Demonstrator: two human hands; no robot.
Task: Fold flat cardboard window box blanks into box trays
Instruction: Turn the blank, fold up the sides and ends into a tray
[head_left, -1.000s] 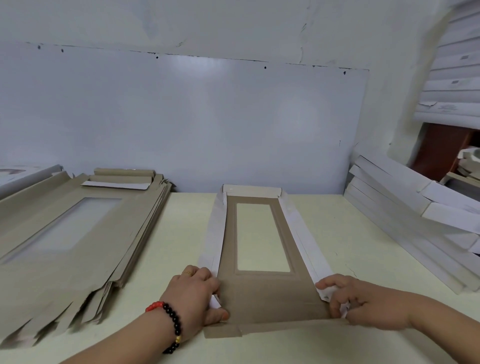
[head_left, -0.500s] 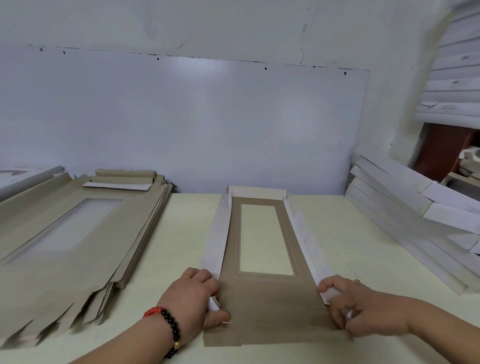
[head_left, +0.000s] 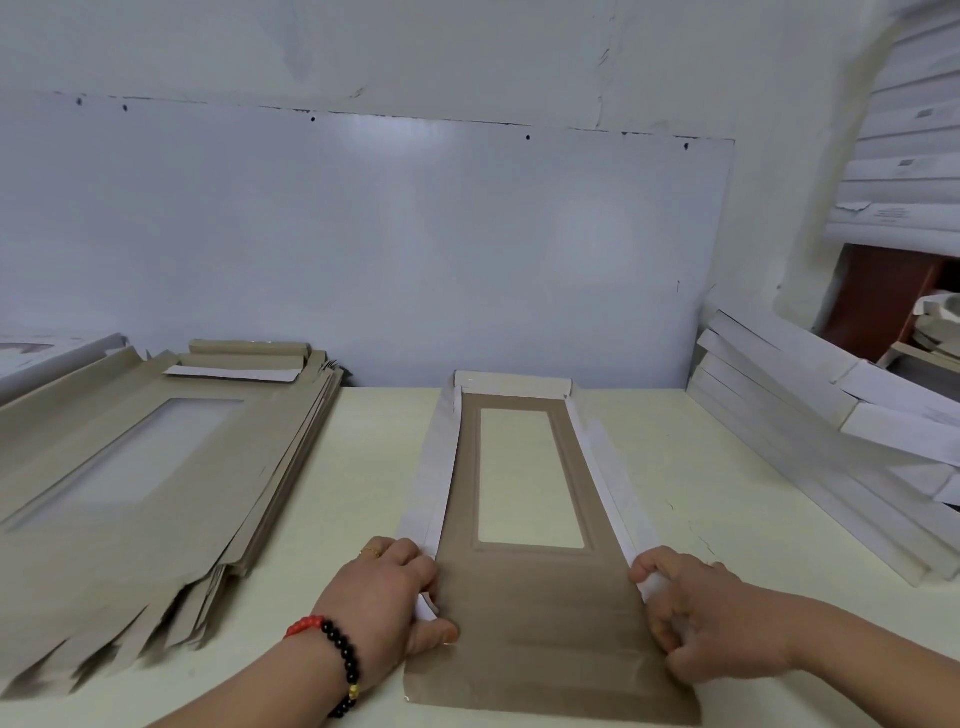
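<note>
A brown cardboard window box blank (head_left: 540, 608) lies lengthwise on the cream table (head_left: 363, 467), its clear window toward the far end. Both long side flaps show their white inner face and stand partly raised; the far end flap is folded up too. My left hand (head_left: 387, 597), with a bead bracelet on the wrist, grips the near end of the left side flap, thumb pressing on the brown panel. My right hand (head_left: 701, 618) pinches the near end of the right side flap. The near end flap lies flat between my wrists.
A thick stack of flat brown blanks (head_left: 130, 483) fills the table's left side. Folded white trays (head_left: 831, 441) lean in a pile at the right. A white wall panel (head_left: 363, 249) closes off the back, and shelves with more white boxes (head_left: 914, 156) hang at upper right.
The near end flap has dropped flat toward me. Both hands stayed on the side flaps' near ends, the right hand shifting slightly back along its flap.
</note>
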